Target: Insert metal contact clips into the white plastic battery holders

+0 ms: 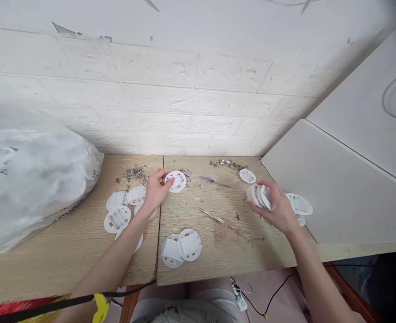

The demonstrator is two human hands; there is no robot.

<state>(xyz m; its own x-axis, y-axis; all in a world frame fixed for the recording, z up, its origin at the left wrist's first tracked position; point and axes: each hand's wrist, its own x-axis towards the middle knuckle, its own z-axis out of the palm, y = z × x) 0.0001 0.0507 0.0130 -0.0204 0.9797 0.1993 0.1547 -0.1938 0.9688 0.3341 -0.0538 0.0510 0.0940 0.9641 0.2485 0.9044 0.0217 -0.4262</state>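
Observation:
My left hand (158, 188) pinches the edge of a round white plastic disc (176, 181), held near the small metal parts (186, 176) at the seam of the tables. Its upper side shows slots and raised ribs. In my right hand (278, 204) is a stack of similar white discs (259, 195), gripped on edge with the fingers around it. One loose white disc (247, 176) lies just beyond that stack. Two overlapping discs (189, 245) rest near the front edge. Several more discs (117, 219) are spread beneath and beside my left forearm.
Heaps of tiny metal pieces (135, 173) lie along the back. A screwdriver (214, 181) and tweezers (211, 215) lie mid-table. At left bulges a plastic bag (39, 179) of white parts. A white panel (305, 179) borders the right, with discs (299, 204) beside it. A black cable (83, 299) crosses below.

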